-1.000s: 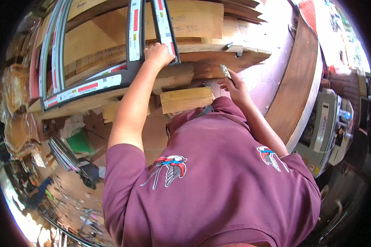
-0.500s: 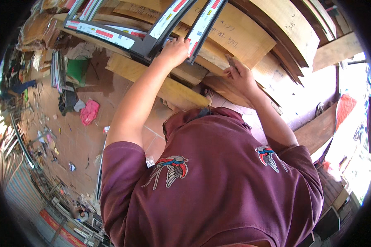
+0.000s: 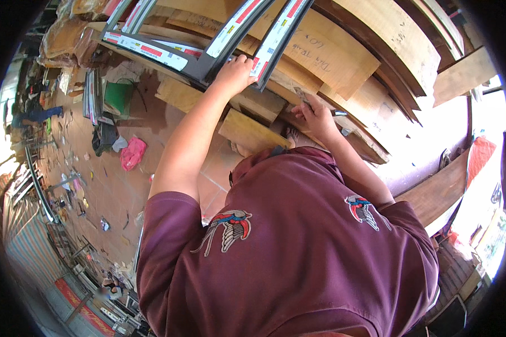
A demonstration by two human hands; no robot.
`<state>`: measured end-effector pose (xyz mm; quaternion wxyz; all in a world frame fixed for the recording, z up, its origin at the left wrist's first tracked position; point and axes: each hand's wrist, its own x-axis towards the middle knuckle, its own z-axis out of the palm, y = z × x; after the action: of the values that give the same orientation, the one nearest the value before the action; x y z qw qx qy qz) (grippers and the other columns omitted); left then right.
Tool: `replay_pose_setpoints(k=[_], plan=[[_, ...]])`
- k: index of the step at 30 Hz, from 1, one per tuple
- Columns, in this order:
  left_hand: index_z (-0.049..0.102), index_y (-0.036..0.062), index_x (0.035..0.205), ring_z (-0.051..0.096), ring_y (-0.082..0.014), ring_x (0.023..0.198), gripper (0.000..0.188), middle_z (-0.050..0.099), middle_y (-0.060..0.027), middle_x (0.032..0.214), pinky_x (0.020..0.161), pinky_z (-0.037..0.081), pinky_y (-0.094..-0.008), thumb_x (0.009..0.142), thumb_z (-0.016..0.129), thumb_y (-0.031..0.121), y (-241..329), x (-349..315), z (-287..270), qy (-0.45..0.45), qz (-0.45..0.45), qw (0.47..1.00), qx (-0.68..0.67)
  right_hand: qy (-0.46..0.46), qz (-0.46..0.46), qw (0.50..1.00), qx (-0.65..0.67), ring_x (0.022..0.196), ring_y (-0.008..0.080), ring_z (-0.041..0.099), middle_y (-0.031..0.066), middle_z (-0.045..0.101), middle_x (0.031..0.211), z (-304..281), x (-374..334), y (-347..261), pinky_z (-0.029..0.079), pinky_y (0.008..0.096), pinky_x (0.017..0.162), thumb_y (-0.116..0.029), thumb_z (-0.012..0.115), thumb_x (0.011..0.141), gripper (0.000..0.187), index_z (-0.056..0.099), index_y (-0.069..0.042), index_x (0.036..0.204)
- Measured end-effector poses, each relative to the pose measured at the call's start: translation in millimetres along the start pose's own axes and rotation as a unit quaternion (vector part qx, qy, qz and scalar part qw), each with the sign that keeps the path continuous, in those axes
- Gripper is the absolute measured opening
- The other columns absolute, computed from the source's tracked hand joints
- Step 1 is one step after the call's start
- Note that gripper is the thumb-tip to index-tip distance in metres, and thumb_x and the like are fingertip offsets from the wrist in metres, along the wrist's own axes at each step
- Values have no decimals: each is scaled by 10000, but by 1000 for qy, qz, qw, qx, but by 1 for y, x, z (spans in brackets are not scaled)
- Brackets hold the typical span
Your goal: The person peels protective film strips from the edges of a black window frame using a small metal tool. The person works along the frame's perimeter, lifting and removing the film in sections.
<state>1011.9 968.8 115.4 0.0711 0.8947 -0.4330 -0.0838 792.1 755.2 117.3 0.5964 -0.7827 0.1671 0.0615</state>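
My left hand [image 3: 234,74] is closed on the near end of a dark frame bar [image 3: 271,50], which carries a white film strip with red labels. Left of it, a second dark bar [image 3: 230,36] meets a crosspiece [image 3: 152,50] at a corner, with similar film. My right hand [image 3: 316,118] is closed round a slim tool; its flat grey end [image 3: 301,94] points away from me and its dark, shiny other end [image 3: 339,113] sticks out behind the fist. Its exact kind is unclear. This hand is above the edge of the boards, apart from the frame.
Wide wooden boards [image 3: 343,62] with handwriting are stacked beyond and right of my hands. A short timber piece [image 3: 253,130] lies near my body. On the tiled floor [image 3: 118,191] at left are a pink bag [image 3: 133,153], a green object [image 3: 118,96] and scattered scraps.
My right hand has drawn slightly back and left, turning so the tool's dark rear end shows. My left hand keeps its hold on the frame. The view has shifted a little.
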Motion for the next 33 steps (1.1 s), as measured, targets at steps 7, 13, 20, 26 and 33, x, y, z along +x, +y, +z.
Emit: replay_pose_setpoints(k=[7, 13, 20, 26, 33], plan=[[561, 33, 1109, 619, -397, 1064, 339, 587, -180, 1116, 915, 520, -492, 914, 716, 263, -6, -8, 13, 58, 4, 998, 11, 0, -16, 999, -39, 893, 150, 685, 129, 738, 1008, -1, -4, -18, 560, 301, 815, -128, 471, 1079, 288, 534, 34, 1308], [564, 37, 1103, 627, -397, 1065, 368, 589, -176, 1136, 902, 526, -489, 906, 726, 303, 1, -10, 7, 35, -12, 999, -17, 12, -42, 999, -32, 869, 153, 688, 125, 741, 975, 2, 3, -9, 564, 311, 800, -121, 478, 1071, 311, 536, 38, 1332], [546, -6, 1092, 650, -407, 1035, 366, 584, -210, 1113, 877, 551, -480, 918, 715, 268, 6, -10, 1, 10, -24, 1000, -6, 10, -46, 998, -42, 852, 246, 735, 124, 768, 981, 17, -3, -10, 568, 370, 793, -179, 495, 1051, 276, 565, -12, 1259], [542, -6, 1087, 675, -416, 935, 292, 592, -216, 1088, 794, 570, -500, 957, 651, 232, -1, -11, 25, 55, -47, 997, 16, 6, -39, 998, -54, 847, 251, 731, 124, 769, 984, 20, -4, -20, 565, 372, 794, -180, 498, 1051, 277, 559, -8, 1259], [594, 32, 1056, 668, -389, 930, 225, 618, -168, 1032, 775, 560, -492, 950, 647, 224, 7, -23, 16, 94, 5, 995, -44, 19, -53, 997, -52, 857, 265, 726, 145, 758, 983, 23, -5, -10, 560, 379, 815, -178, 516, 1039, 334, 533, -7, 1326]])
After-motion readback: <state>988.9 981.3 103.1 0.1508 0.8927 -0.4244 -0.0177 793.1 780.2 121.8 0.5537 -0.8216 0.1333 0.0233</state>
